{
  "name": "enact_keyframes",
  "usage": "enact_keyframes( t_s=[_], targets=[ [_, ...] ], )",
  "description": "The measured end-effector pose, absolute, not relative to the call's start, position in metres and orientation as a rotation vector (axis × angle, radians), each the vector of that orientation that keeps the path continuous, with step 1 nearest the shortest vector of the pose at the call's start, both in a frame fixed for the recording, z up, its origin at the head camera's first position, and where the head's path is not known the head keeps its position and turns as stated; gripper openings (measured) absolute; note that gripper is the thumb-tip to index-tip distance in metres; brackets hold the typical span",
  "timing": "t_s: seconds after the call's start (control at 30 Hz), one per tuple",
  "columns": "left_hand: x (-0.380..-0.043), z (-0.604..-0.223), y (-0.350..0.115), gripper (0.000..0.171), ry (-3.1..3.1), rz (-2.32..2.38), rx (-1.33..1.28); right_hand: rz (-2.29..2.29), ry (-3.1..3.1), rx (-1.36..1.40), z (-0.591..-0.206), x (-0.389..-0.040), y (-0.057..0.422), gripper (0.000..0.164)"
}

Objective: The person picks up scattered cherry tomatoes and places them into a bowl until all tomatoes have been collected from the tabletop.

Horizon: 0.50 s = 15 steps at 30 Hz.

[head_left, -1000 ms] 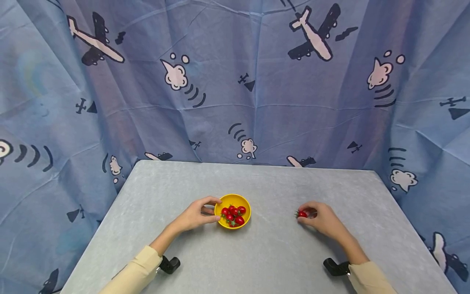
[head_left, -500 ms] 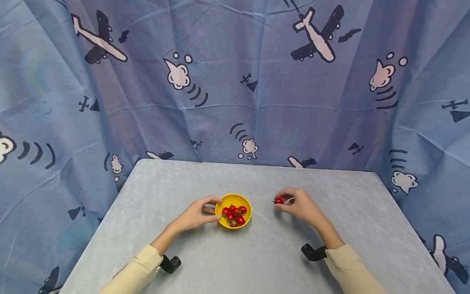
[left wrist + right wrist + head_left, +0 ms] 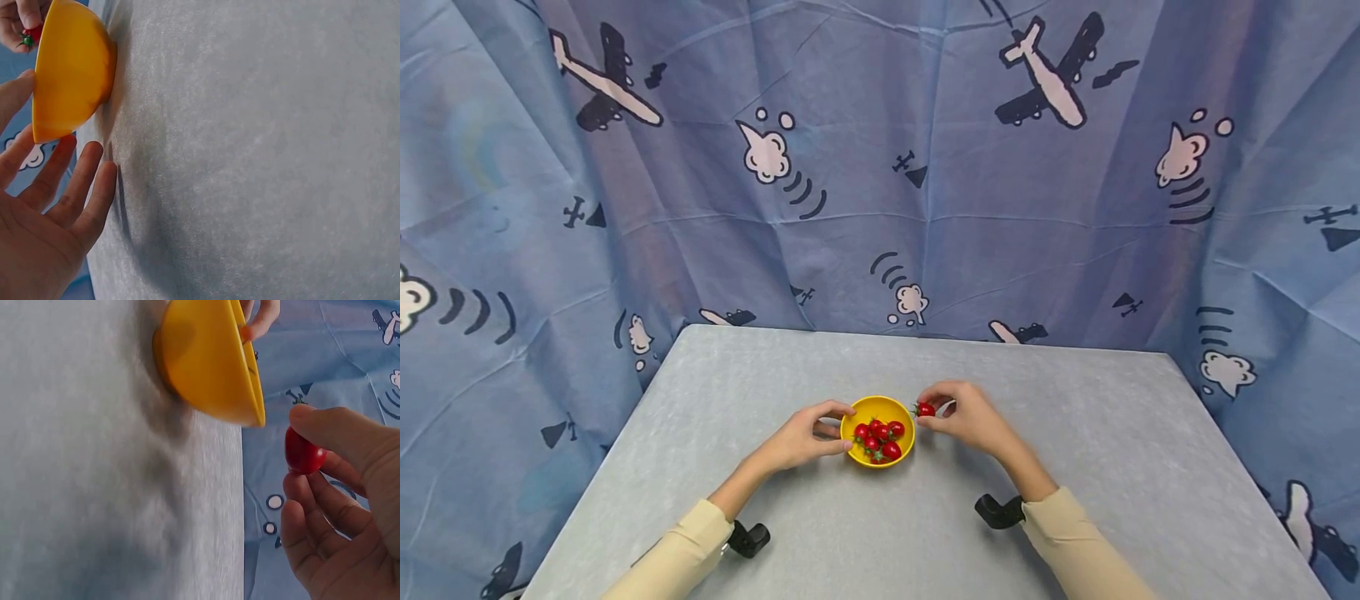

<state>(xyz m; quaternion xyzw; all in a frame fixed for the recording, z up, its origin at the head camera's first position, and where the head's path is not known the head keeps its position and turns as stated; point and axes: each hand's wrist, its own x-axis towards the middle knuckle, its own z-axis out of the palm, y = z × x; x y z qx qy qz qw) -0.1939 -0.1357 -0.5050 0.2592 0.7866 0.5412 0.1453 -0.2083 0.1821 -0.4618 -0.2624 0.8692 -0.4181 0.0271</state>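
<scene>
A small yellow bowl (image 3: pixel 887 407) stands on the table with several red cherry tomatoes (image 3: pixel 881 432) in it. On its left side my left hand (image 3: pixel 801 436) holds the rim, thumb on the near side and fingers on the far side; the left wrist view shows the thumb and fingertips against the bowl (image 3: pixel 72 69). My right hand (image 3: pixel 973 419) pinches one cherry tomato (image 3: pixel 925 410) between thumb and fingers, just right of the bowl's rim. In the right wrist view this tomato (image 3: pixel 304 452) hangs above table height, apart from the bowl (image 3: pixel 200 359).
The pale grey table (image 3: pixel 820 533) lies under both hands. Behind it hangs a blue curtain (image 3: pixel 850 167) printed with planes and clouds. A black wrist device (image 3: pixel 748 540) is on the left wrist, and another black wrist device (image 3: pixel 1000 511) on the right.
My right hand has carried the cherry tomato leftward across the table from the right side to beside the bowl. The left hand and the bowl have stayed in place.
</scene>
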Motion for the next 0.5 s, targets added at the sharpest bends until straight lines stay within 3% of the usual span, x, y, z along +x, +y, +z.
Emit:
enact_keyframes(
  t_s=[0.5],
  targets=[
    [-0.193, -0.503, -0.135, 0.046, 2.279, 1.548, 0.762, -1.239, 2.68, -0.862, -0.46, -0.195, 0.16, 0.022]
  ],
)
